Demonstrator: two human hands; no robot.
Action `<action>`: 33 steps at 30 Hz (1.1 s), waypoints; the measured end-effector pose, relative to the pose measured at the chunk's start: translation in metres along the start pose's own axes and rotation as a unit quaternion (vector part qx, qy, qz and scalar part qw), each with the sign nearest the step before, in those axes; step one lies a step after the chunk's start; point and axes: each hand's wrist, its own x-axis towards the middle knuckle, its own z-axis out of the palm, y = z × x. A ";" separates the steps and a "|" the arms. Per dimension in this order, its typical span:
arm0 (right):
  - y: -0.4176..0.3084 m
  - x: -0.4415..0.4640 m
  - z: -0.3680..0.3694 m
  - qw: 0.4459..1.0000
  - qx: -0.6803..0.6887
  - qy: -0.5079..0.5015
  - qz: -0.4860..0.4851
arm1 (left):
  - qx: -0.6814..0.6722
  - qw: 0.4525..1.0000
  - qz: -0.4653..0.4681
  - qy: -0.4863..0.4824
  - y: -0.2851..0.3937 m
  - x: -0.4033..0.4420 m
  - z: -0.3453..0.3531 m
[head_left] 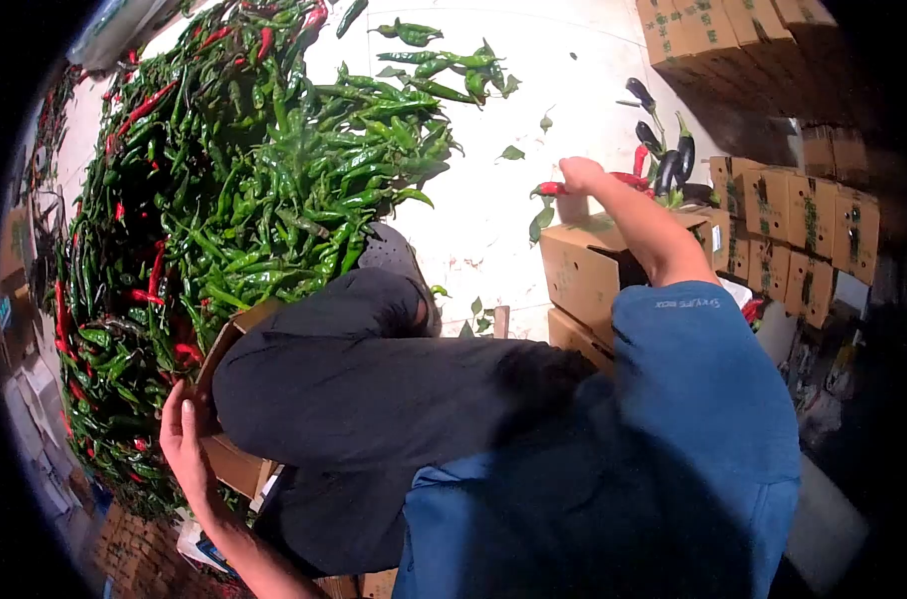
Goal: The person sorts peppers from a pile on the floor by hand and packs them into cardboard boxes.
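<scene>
My right hand (581, 176) reaches forward over the pale floor, fingers curled down and partly hidden. A red chili pepper (547, 189) sticks out from its left side, and the hand looks closed on it. More red chili peppers (630, 181) and several dark eggplants (670, 170) lie just beyond my forearm. At lower left, my left hand (184, 429) is beside an open cardboard box (236, 466), thumb and fingers extended. Its fingertips are close to the big heap of green chili peppers (274, 190), which has red ones mixed in.
Cardboard boxes (585, 268) stand under my right forearm. Printed cartons (803, 215) are stacked at the right, with more cartons (738, 40) above them. Loose green peppers (453, 68) and leaves (512, 153) are scattered on the floor. My bent leg (404, 389) crosses the middle.
</scene>
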 end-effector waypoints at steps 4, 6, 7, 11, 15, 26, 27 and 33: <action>-0.047 -0.014 0.022 0.991 -0.091 0.084 -0.045 | 0.019 0.999 -0.029 -0.001 -0.027 -0.003 -0.007; -0.044 0.007 0.052 0.986 -0.108 0.095 -0.087 | -0.003 0.999 -0.042 0.002 -0.036 -0.003 -0.005; -0.046 0.009 0.062 0.987 -0.101 0.081 -0.099 | 0.035 0.996 -0.077 -0.010 -0.027 -0.006 -0.005; -0.045 -0.003 0.069 0.982 -0.110 0.035 -0.148 | 0.034 0.996 -0.083 0.009 -0.039 -0.004 -0.005; 0.001 0.020 0.092 0.976 -0.145 0.020 -0.164 | 0.033 0.995 -0.090 0.009 -0.029 -0.003 -0.006; -0.104 0.042 -0.032 0.960 0.018 0.000 -0.279 | 0.521 0.852 0.053 -0.017 -0.043 0.013 -0.061; -0.183 0.013 -0.078 0.960 0.099 0.020 -0.260 | 0.533 0.845 0.037 0.005 -0.053 0.014 -0.068; -0.437 -0.054 -0.187 0.864 0.262 -0.139 -0.408 | 0.092 0.973 -0.174 0.122 -0.143 -0.019 -0.113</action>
